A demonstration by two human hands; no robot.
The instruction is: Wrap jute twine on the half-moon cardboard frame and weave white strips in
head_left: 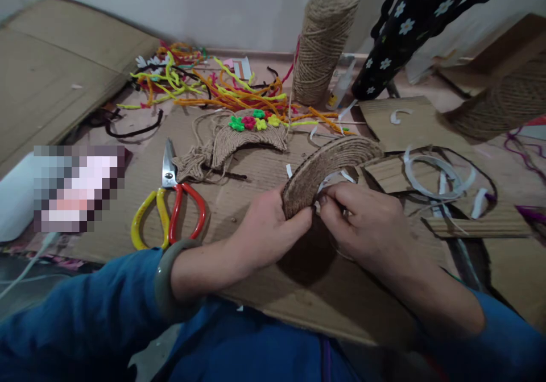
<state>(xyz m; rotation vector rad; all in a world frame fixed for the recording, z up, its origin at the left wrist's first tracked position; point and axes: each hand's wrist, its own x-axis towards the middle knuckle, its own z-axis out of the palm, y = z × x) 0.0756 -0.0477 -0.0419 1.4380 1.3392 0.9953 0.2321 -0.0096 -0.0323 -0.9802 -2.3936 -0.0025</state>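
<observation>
On cardboard sheet (273, 291), mid-table: left hand (264, 231) pinches jute-wrapped arc (328, 163) at near end, right hand (362, 223) fingers closed on white backing strip (336, 177). Arc looks mostly wrapped; peeling unfinished. Scissors (170, 200) idle nearby.

Left hand (268, 228): enters from the near left, forearm bare below a blue sleeve, grey-green bangle at the wrist. Knuckles face up; thumb and fingers curl to the right in a closed grip, thumb tip pressed forward.

Right hand (367, 223): enters from the near right, forearm bare, blue sleeve at the elbow. Back of hand up, fingers bent and pinched toward the left.

Both hands meet fingertip to fingertip, just apart at the thumbs.
</observation>
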